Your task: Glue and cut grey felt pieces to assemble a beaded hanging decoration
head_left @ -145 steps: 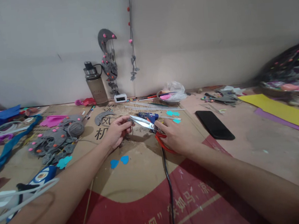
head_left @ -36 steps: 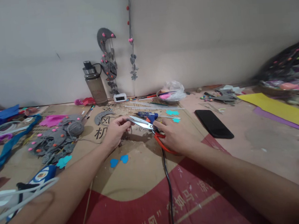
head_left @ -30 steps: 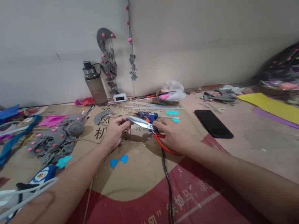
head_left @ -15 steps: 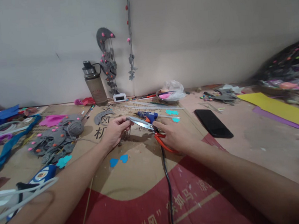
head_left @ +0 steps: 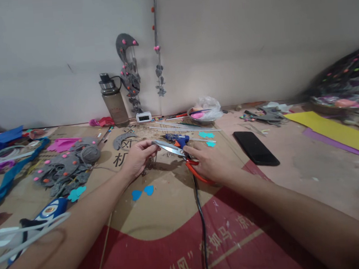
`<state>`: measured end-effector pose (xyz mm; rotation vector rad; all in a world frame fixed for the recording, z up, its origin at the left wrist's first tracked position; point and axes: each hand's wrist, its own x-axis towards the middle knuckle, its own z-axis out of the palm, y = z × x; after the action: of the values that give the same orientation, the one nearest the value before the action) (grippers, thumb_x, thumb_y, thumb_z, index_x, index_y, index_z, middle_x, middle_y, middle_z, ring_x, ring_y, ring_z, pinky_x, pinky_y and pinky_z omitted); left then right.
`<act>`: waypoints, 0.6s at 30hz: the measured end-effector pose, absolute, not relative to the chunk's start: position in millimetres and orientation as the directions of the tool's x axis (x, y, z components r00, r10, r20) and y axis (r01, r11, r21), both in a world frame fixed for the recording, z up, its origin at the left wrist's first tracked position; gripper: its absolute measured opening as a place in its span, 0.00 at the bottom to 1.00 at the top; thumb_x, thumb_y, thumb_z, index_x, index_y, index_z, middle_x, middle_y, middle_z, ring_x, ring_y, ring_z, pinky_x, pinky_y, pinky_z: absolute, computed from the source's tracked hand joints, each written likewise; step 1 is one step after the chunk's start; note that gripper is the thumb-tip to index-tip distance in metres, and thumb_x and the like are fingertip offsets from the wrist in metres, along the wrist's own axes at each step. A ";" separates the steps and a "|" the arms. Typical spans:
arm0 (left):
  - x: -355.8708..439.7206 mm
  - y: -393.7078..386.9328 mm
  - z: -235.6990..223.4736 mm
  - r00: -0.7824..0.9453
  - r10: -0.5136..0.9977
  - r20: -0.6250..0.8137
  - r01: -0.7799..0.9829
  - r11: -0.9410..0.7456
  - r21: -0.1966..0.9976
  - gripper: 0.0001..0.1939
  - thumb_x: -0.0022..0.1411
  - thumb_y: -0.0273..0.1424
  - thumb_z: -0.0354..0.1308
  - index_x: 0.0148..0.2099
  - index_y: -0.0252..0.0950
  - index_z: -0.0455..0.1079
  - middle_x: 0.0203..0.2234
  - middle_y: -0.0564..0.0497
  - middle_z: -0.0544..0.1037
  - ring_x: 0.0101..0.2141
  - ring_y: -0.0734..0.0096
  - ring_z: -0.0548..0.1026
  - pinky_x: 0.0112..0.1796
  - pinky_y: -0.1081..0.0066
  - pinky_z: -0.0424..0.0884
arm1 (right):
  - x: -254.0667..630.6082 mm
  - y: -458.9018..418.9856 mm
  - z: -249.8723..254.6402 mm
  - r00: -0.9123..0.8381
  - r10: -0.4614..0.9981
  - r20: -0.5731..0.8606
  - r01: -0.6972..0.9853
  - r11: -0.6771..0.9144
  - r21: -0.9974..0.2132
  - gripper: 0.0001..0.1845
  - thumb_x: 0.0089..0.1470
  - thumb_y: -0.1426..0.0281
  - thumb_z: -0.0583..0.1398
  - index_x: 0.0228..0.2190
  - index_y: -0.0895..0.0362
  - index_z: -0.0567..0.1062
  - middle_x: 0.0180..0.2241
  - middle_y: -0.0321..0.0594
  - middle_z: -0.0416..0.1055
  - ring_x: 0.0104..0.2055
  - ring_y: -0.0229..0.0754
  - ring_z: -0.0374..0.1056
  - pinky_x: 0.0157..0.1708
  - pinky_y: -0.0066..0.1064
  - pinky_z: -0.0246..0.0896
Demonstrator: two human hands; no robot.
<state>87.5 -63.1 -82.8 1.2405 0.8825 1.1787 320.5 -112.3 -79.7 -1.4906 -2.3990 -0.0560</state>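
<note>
My right hand (head_left: 210, 163) grips red-handled scissors (head_left: 172, 148), whose steel blades point left toward my left hand (head_left: 138, 158). The fingers of my left hand are pinched at the blade tips on something small that I cannot make out. Both hands hover over a cardboard sheet (head_left: 160, 209) laid on the table. A blue glue gun (head_left: 176, 139) lies just behind the scissors, and its black cord (head_left: 201, 215) runs toward me. Two blue paper hearts (head_left: 143, 192) lie below my left hand.
A water bottle (head_left: 113, 101), a small white clock (head_left: 144, 117) and a hanging grey felt ornament (head_left: 128, 68) stand at the back wall. Grey felt pieces and a yarn ball (head_left: 90, 154) lie left. A black phone (head_left: 255, 149) and yellow sheet (head_left: 336, 131) lie right. Another glue gun (head_left: 46, 213) lies near left.
Almost nothing has changed: both hands stay at the same spot, with the scissors shifting very slightly at the pinched piece.
</note>
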 end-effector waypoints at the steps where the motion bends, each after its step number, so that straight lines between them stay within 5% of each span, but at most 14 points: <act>1: 87.5 -63.1 -83.0 0.213 0.972 0.101 -0.176 -0.064 0.982 0.06 0.46 0.29 0.64 0.27 0.31 0.74 0.21 0.51 0.73 0.20 0.82 0.62 0.24 0.77 0.57 | 320.6 -112.2 -79.8 -0.409 0.866 0.289 0.879 0.459 -0.132 0.20 0.57 0.66 0.52 0.51 0.53 0.68 0.45 0.48 0.69 0.41 0.44 0.66 0.38 0.31 0.58; 9: 86.7 -62.1 -85.3 0.214 0.972 0.098 -0.190 -0.057 0.980 0.08 0.46 0.31 0.65 0.29 0.32 0.72 0.23 0.51 0.75 0.20 0.83 0.63 0.23 0.78 0.58 | 321.3 -111.7 -81.0 -0.401 0.862 0.309 0.880 0.457 -0.132 0.20 0.56 0.67 0.53 0.50 0.52 0.69 0.42 0.45 0.72 0.40 0.44 0.67 0.36 0.31 0.58; 18: 84.6 -58.3 -89.2 0.192 0.975 0.107 -0.281 -0.050 0.958 0.10 0.46 0.31 0.66 0.33 0.32 0.74 0.23 0.52 0.73 0.21 0.83 0.63 0.23 0.79 0.59 | 323.4 -103.8 -82.8 -0.323 0.848 0.421 0.848 0.457 -0.269 0.18 0.56 0.67 0.53 0.48 0.55 0.68 0.39 0.46 0.69 0.40 0.44 0.66 0.38 0.31 0.59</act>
<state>84.6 -58.3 -89.2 1.1497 0.8164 1.2315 323.4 -103.8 -82.8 -1.4124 -2.2048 -0.0004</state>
